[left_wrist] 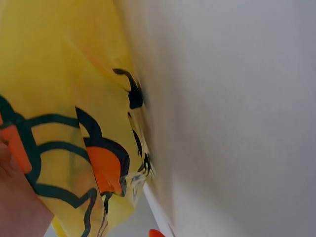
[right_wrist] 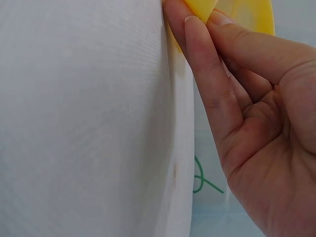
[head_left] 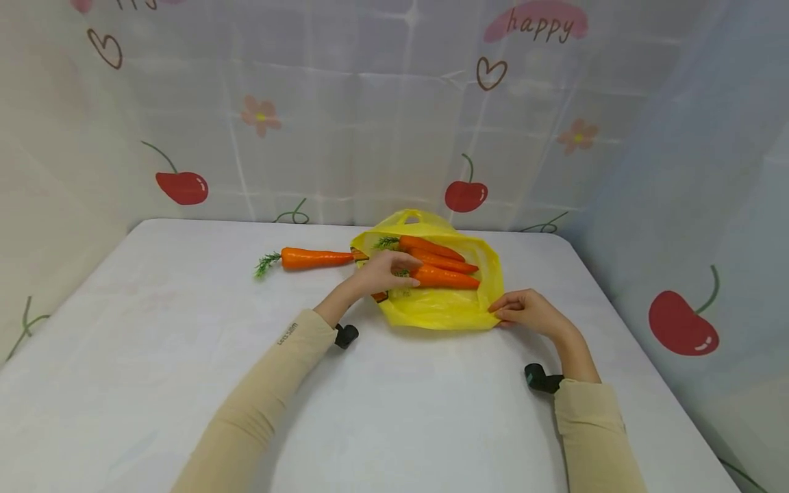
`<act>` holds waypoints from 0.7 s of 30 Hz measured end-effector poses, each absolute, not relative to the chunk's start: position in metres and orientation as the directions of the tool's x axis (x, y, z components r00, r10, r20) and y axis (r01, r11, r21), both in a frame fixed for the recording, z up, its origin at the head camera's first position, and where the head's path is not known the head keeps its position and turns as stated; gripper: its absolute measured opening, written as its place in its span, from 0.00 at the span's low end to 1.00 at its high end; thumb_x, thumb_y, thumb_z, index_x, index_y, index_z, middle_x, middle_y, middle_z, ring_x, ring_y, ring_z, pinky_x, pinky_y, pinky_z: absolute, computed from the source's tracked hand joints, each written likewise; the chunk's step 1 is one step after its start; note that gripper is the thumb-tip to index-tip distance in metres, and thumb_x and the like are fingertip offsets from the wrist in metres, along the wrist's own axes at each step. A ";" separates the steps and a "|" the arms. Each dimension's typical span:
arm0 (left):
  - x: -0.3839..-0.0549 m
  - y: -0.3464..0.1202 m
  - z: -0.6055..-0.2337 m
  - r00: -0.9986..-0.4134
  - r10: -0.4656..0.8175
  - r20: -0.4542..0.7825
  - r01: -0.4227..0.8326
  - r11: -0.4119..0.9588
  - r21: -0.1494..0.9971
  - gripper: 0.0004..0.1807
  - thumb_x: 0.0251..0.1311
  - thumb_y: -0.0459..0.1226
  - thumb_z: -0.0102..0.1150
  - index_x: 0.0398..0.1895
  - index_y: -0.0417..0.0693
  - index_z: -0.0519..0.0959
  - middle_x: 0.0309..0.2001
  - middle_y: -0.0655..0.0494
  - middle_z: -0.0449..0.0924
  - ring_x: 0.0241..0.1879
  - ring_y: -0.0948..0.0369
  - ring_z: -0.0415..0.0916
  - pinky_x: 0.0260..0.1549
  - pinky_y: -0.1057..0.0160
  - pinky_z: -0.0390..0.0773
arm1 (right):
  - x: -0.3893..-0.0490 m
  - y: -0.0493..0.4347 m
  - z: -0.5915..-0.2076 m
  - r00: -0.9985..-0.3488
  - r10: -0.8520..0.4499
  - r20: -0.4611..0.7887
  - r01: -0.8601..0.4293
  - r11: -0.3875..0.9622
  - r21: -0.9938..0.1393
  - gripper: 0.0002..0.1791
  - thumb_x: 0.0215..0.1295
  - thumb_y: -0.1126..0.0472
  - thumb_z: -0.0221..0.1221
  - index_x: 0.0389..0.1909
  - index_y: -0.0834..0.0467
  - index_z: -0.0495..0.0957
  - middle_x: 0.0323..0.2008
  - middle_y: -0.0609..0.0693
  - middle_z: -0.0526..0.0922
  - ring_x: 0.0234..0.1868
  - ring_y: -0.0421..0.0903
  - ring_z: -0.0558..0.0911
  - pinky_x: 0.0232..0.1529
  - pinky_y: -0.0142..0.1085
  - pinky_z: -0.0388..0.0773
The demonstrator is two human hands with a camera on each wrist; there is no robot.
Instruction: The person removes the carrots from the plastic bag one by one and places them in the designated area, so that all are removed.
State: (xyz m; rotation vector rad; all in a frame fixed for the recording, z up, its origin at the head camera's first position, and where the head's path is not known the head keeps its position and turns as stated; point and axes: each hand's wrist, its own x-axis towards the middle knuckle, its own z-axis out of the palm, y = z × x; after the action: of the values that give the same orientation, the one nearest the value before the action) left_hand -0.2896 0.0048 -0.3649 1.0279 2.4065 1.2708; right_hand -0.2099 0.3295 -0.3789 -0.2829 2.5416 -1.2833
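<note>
A yellow plastic bag (head_left: 431, 313) with handles lies on its side, its printed surface filling much of the left wrist view. Three orange carrots (head_left: 431, 245) with green tops rest in it, one behind another. My left hand (head_left: 377, 275) reaches over the bag's left side, thumb and fingers round the top end of the nearest carrot (head_left: 453, 279). That carrot's leaves are partly hidden by the hand. At the bag's near right corner, my right hand (head_left: 531, 311) pinches the plastic between thumb and fingertips, as the right wrist view also shows.
Another carrot (head_left: 314, 259) lies on the white table (head_left: 154, 329) left of the bag, leaves pointing left, tip at the bag's edge. Behind the table hangs a printed curtain (head_left: 345, 150), with further cloth at both sides.
</note>
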 end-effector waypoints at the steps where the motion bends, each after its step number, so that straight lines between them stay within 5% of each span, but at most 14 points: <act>1: -0.289 0.005 -0.366 -0.734 0.669 0.118 0.481 0.389 0.786 0.24 0.58 0.39 0.63 0.57 0.41 0.75 0.54 0.51 0.76 0.54 0.57 0.71 0.52 0.61 0.70 | -0.210 0.330 -0.379 -0.941 -0.299 -0.158 -0.051 0.586 -0.808 0.11 0.64 0.68 0.57 0.44 0.71 0.79 0.34 0.57 0.83 0.34 0.50 0.82 0.38 0.35 0.79; 21: -0.298 0.022 -0.373 -0.812 0.582 0.050 0.450 0.569 0.688 0.27 0.55 0.39 0.67 0.59 0.47 0.75 0.57 0.54 0.73 0.57 0.58 0.67 0.55 0.60 0.67 | -0.209 0.328 -0.376 -0.942 -0.297 -0.158 -0.048 0.583 -0.811 0.12 0.64 0.68 0.57 0.45 0.72 0.78 0.35 0.58 0.83 0.34 0.52 0.82 0.38 0.36 0.79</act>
State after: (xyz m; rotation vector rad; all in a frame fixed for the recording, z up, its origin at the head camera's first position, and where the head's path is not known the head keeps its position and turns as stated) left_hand -0.2983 0.0220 -0.3733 0.8705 2.6171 1.0700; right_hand -0.2087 0.3277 -0.3764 -0.2833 2.5393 -1.2887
